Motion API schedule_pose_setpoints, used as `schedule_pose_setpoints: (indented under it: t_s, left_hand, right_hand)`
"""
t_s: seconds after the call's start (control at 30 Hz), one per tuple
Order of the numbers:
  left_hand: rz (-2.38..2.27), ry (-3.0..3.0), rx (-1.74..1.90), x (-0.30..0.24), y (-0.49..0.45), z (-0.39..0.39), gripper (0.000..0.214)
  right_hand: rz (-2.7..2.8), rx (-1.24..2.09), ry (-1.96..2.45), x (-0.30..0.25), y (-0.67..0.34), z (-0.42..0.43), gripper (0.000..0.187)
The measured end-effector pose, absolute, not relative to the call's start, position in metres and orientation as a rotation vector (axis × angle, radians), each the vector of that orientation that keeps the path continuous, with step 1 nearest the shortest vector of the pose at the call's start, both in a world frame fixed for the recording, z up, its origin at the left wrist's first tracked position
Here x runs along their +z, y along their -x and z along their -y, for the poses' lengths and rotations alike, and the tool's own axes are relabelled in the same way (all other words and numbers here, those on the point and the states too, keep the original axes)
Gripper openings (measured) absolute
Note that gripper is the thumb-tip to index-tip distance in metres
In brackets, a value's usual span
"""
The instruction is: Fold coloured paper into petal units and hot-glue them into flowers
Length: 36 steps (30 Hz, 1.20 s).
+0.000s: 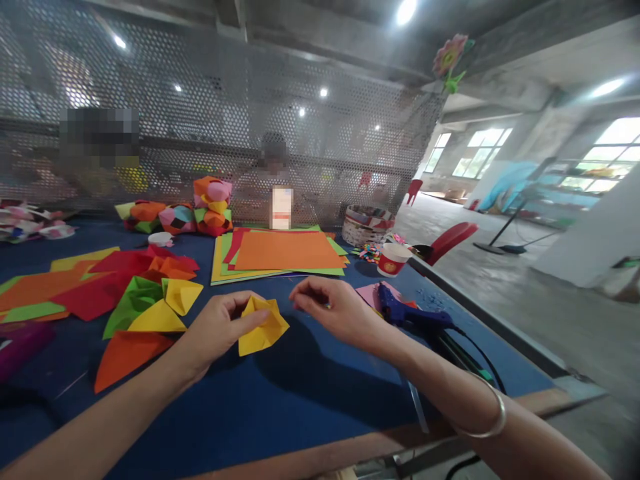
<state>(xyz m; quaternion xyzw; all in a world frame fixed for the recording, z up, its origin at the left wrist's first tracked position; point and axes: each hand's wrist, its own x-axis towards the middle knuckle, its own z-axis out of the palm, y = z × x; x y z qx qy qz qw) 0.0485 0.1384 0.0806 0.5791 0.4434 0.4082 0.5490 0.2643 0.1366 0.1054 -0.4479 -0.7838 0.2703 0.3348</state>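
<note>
My left hand is closed on a folded yellow paper piece, held just above the blue table. My right hand hovers a little to the right of the paper with fingers curled and pinched together; whatever it may hold is too small to make out. A blue glue gun lies just right of my right hand, on a pink sheet. Folded paper cones in yellow, green and orange lie to the left of my left hand.
A stack of coloured sheets topped with orange lies at the centre back. A red paper cup and a woven basket stand at the right back. Finished paper balls sit by the perforated metal screen. People sit behind the screen.
</note>
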Motion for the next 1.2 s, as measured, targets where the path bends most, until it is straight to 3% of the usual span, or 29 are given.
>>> schedule_pose_setpoints:
  t_s: [0.17, 0.53, 0.9, 1.2]
  left_hand:
    - [-1.036, -1.404, 0.95, 0.081, -0.049, -0.138, 0.031]
    - [-1.043, -1.581, 0.83, 0.083, -0.051, -0.136, 0.033]
    - [-1.039, -1.549, 0.799, 0.082, -0.052, -0.136, 0.03]
    - [-1.101, -1.589, 0.775, 0.089, -0.054, -0.133, 0.032]
  right_hand:
    - [1.942, 0.824, 1.141, 0.093, -0.246, -0.146, 0.014]
    - [1.668, 1.414, 1.035, 0.087, -0.251, -0.146, 0.02]
    - [1.611, 1.534, 1.017, 0.087, -0.254, -0.146, 0.035]
    - [1.736, 1.417, 1.04, 0.086, -0.251, -0.146, 0.039]
